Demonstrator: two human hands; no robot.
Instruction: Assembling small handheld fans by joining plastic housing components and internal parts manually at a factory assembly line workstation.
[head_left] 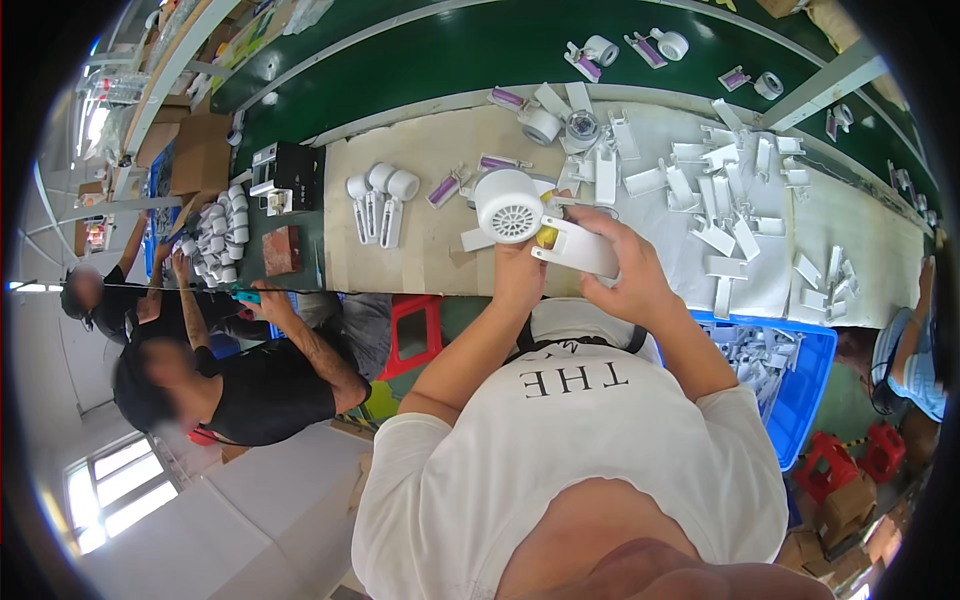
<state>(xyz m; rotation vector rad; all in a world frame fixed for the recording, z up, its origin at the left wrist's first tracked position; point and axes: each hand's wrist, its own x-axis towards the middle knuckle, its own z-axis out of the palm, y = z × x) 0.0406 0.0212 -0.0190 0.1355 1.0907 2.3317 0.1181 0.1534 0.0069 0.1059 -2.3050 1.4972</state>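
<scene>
Just above the table's near edge, my left hand (520, 268) is closed around a white round fan head (508, 207) with a slotted grille. Its fingers are mostly hidden behind the head. My right hand (637, 268) grips a white handle casing (578, 249) between thumb and fingers. The casing's end meets the fan head's side, where a small yellow part (547, 236) shows; I cannot tell whether they are joined. Behind them lie fan pieces with purple-faced handles (505, 162). Several white fans with handles (383, 200) rest together to the left.
Loose white casings (715, 195) cover the table's right side. A blue bin (805, 400) of white parts stands below it. Further fan pieces (655, 48) sit on the green belt (430, 65). At left are a black machine (285, 178), heaped fan heads (218, 235) and co-workers (250, 390).
</scene>
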